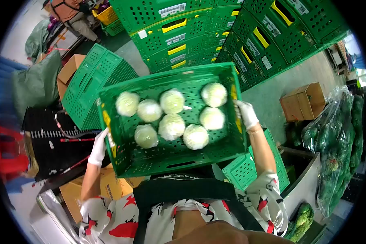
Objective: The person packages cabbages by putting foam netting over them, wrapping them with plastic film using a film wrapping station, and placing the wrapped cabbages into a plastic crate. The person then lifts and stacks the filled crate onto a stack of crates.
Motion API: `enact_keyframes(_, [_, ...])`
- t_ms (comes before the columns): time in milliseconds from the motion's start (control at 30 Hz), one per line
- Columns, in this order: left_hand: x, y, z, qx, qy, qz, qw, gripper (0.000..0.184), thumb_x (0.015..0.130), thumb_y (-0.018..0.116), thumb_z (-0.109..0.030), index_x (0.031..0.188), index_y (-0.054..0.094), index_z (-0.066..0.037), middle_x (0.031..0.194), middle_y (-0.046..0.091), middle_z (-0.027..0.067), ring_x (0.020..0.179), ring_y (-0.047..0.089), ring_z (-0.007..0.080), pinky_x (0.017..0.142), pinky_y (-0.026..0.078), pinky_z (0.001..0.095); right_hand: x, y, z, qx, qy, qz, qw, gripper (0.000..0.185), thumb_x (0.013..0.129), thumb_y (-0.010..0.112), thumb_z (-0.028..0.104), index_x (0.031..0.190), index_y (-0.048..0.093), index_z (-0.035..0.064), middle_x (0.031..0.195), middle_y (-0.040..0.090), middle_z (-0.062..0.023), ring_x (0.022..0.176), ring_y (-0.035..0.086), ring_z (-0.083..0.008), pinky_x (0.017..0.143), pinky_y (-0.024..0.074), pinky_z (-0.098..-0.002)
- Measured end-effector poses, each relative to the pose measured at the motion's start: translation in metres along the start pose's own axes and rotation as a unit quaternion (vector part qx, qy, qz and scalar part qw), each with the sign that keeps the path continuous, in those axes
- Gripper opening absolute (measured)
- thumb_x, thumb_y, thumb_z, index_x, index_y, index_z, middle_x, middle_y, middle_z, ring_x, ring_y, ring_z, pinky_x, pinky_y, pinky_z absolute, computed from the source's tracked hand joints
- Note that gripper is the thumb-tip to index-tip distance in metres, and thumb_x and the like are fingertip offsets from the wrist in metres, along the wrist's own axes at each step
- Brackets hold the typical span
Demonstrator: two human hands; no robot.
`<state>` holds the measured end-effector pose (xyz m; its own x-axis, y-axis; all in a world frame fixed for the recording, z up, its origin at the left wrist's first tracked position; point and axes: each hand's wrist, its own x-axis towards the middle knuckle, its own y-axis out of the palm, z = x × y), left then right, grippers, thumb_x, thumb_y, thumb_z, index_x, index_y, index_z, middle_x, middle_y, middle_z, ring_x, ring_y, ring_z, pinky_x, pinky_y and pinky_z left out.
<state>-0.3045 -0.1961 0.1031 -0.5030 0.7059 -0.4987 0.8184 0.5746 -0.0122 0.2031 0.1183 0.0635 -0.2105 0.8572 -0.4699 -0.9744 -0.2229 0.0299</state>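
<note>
A green plastic crate (171, 162) with yellow handles is held up in front of my body, slightly tilted. Inside lie several round, pale green, plastic-wrapped vegetables (172, 127), spread over its floor with the front part bare. My left hand (98, 149), in a white glove, grips the crate's left end at the yellow handle. At the right end, my right hand (246, 115), also white-gloved, has its fingers hooked over the edge by the other handle. Some fingertips of both hands are hidden by the crate walls.
Tall stacks of green crates (268, 36) stand ahead and to the right. Other crates (94, 81) lean at the left. A cardboard box (303, 101) and bagged dark green vegetables (333, 138) lie at the right. Another person (69, 14) stands at the back left.
</note>
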Motion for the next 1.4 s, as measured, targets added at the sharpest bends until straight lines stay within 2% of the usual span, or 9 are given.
enact_keyframes(300, [0.029,-0.06,0.14,-0.104,-0.091,-0.082,0.987,0.031,0.097,0.058,-0.038,0.077,0.051,-0.015,0.065,0.051,-0.0005,0.059,0.052,0.014,0.056,0.042,0.0288,0.172,0.066,-0.119,0.026,0.117,0.177,0.977,0.022,0.094,0.063,0.022,0.077,0.062,0.0091,0.061,0.058,-0.0005,0.046,0.052,-0.0132,0.042,0.0432,-0.0278])
enact_keyframes(633, [0.205,-0.016,0.169,-0.103,-0.292,-0.038,0.95,0.029,0.094,0.062,-0.043,0.084,0.057,-0.016,0.084,0.063,0.003,0.079,0.06,0.0163,0.073,0.049,0.0315,0.414,0.06,-0.267,0.005,0.172,0.065,0.983,0.02,0.091,0.065,0.019,0.077,0.061,0.0058,0.068,0.062,-0.0065,0.05,0.055,-0.0158,0.046,0.044,-0.0303])
enact_keyframes(700, [0.244,0.011,0.187,-0.107,-0.305,-0.017,0.946,0.027,0.093,0.062,-0.042,0.091,0.058,-0.015,0.086,0.063,0.0024,0.081,0.061,0.0159,0.073,0.049,0.0305,0.482,0.027,-0.312,-0.27,0.007,0.112,0.956,0.018,0.09,0.063,0.022,0.077,0.064,0.0104,0.069,0.065,-0.0032,0.056,0.06,-0.016,0.051,0.0469,-0.0321])
enact_keyframes(767, [0.283,0.04,0.203,-0.095,-0.299,-0.024,0.949,0.028,0.093,0.062,-0.042,0.099,0.058,-0.015,0.089,0.064,0.0017,0.082,0.062,0.015,0.072,0.049,0.029,0.558,-0.007,-0.358,-0.562,-0.15,0.127,0.804,0.015,0.088,0.06,0.026,0.079,0.068,0.0173,0.076,0.071,0.0012,0.07,0.069,-0.0168,0.061,0.0532,-0.0349])
enact_keyframes(833, [0.329,0.071,0.218,-0.065,-0.316,-0.01,0.947,0.028,0.093,0.062,-0.042,0.102,0.057,-0.016,0.09,0.063,0.0008,0.084,0.062,0.0144,0.074,0.048,0.028,0.515,-0.01,-0.253,-0.367,-0.046,-0.013,0.929,0.026,0.087,0.071,0.026,0.068,0.067,0.0074,0.058,0.062,-0.003,0.047,0.057,-0.016,0.045,0.0453,-0.0321])
enact_keyframes(1033, [0.44,0.154,0.25,-0.134,-0.26,0.027,0.956,0.028,0.089,0.067,-0.038,0.101,0.058,-0.014,0.092,0.061,0.0018,0.089,0.06,0.0162,0.083,0.045,0.0303,0.656,-0.081,-0.255,-0.362,-0.02,-0.192,0.912,0.03,0.083,0.073,0.033,0.083,0.071,0.0025,0.067,0.068,-0.0097,0.057,0.064,-0.023,0.054,0.0491,-0.0354])
enact_keyframes(1100, [0.469,0.175,0.254,-0.124,-0.264,0.03,0.956,0.029,0.092,0.062,-0.038,0.105,0.058,-0.012,0.094,0.06,0.0022,0.091,0.059,0.0175,0.087,0.046,0.0321,0.617,-0.059,-0.194,-0.47,-0.068,-0.179,0.862,0.043,0.085,0.064,0.045,0.096,0.072,0.0044,0.091,0.07,-0.0232,0.094,0.066,-0.0427,0.079,0.0538,-0.0468])
enact_keyframes(1233, [0.5,0.219,0.261,-0.097,-0.293,-0.013,0.951,0.053,0.092,0.06,-0.038,0.133,0.051,-0.006,0.131,0.054,0.0107,0.12,0.051,0.0236,0.103,0.039,0.0407,0.609,-0.044,-0.201,-0.558,-0.14,-0.193,0.795,0.039,0.085,0.064,0.033,0.111,0.066,0.0041,0.1,0.068,-0.0249,0.097,0.064,-0.0426,0.083,0.0527,-0.0444])
enact_keyframes(1400, [0.512,0.215,0.268,-0.002,-0.25,0.006,0.968,0.063,0.09,0.064,-0.038,0.14,0.047,-0.004,0.138,0.052,0.0118,0.131,0.044,0.0264,0.108,0.034,0.0406,0.498,0.034,-0.232,-0.38,-0.245,-0.212,0.866,0.028,0.088,0.067,0.024,0.107,0.069,0.0033,0.098,0.068,-0.0223,0.091,0.065,-0.0391,0.081,0.0522,-0.0433])
